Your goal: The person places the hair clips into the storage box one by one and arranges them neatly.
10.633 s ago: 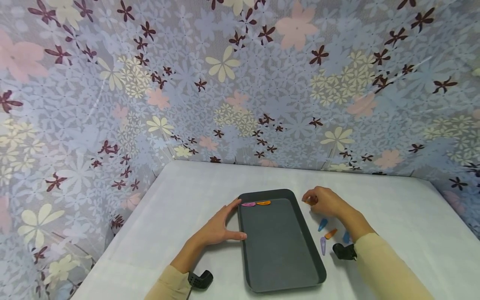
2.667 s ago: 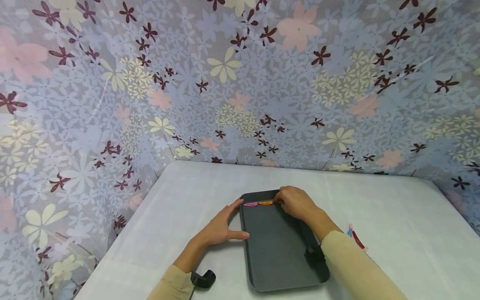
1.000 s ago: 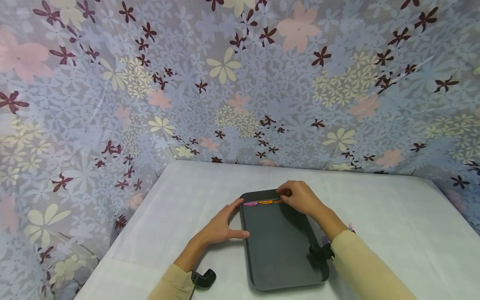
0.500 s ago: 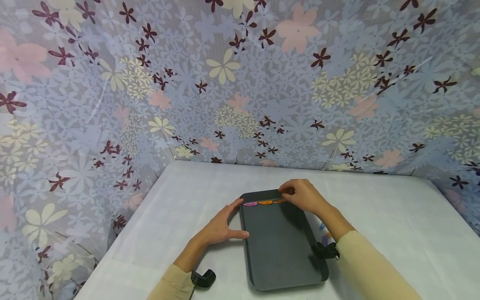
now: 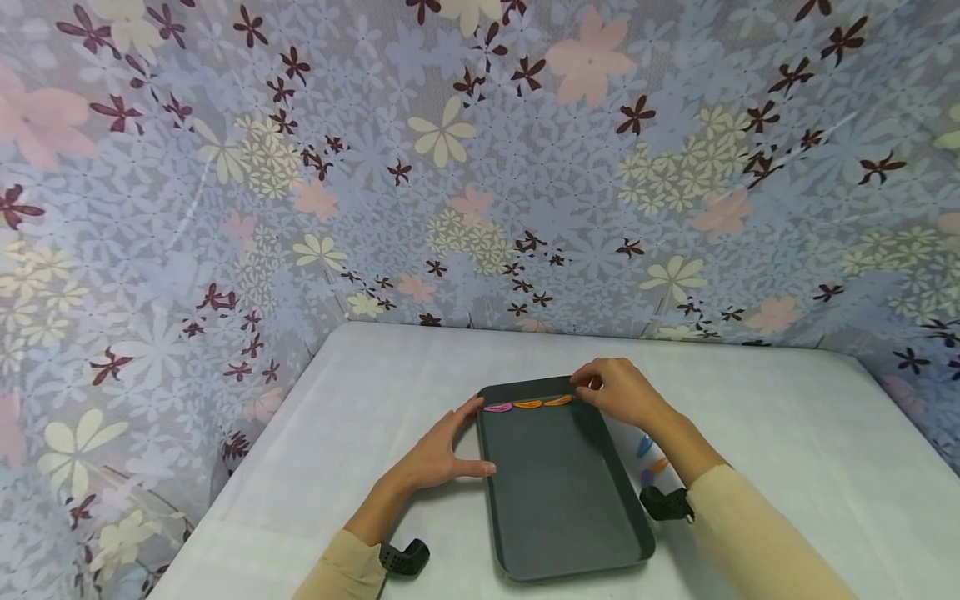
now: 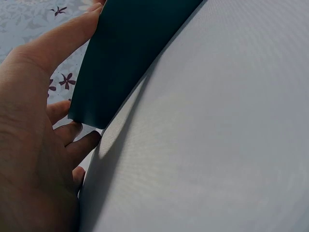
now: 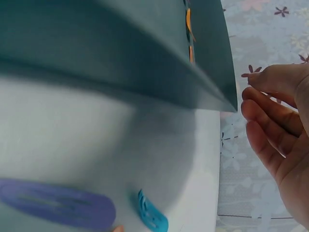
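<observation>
A dark grey baking tray lies on the white table. Along its far wall three snap hair clips form a row: a pink clip, an orange clip and another orange clip. My left hand spans the tray's left side, fingertips at the far left corner and thumb at the rim. Over the far right corner is my right hand, its fingers loosely bent with nothing between them. In the right wrist view that hand shows empty beside the tray corner.
Right of the tray, partly under my right forearm, lie a blue clip, an orange clip and a purple clip. The right wrist view shows the purple clip close up. A floral curtain stands behind the table.
My right hand brought the second orange clip from the table to the row's right end, let it go and moved off rightward. My left hand stays at the tray's side.
</observation>
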The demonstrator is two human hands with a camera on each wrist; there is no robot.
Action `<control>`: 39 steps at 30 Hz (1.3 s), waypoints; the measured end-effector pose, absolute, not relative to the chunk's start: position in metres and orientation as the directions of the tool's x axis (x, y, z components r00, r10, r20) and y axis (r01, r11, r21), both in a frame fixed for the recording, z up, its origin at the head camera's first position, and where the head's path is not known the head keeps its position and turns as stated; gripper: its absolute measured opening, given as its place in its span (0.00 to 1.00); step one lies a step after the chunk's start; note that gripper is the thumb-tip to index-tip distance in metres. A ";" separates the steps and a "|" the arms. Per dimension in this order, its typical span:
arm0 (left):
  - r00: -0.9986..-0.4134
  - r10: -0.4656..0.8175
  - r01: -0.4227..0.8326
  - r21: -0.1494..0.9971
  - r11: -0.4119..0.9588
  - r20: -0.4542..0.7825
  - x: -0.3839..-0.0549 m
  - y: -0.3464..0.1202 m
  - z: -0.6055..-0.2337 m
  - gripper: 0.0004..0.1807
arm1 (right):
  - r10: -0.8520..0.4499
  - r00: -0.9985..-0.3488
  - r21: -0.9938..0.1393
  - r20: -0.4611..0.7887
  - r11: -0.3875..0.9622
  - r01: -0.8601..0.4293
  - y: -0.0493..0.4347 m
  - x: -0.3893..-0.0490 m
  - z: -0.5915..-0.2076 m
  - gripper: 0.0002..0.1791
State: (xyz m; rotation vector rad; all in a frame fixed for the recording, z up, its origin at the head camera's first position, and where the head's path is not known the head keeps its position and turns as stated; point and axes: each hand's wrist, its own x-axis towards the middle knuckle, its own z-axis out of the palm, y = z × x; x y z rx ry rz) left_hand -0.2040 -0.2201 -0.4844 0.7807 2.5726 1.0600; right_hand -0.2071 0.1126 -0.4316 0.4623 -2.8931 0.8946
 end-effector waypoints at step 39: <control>-0.816 0.578 0.397 0.717 0.574 -0.011 -0.203 -0.221 -0.484 0.55 | -0.237 -0.970 -0.602 0.054 0.767 -0.221 0.153 -0.189 -0.456 0.13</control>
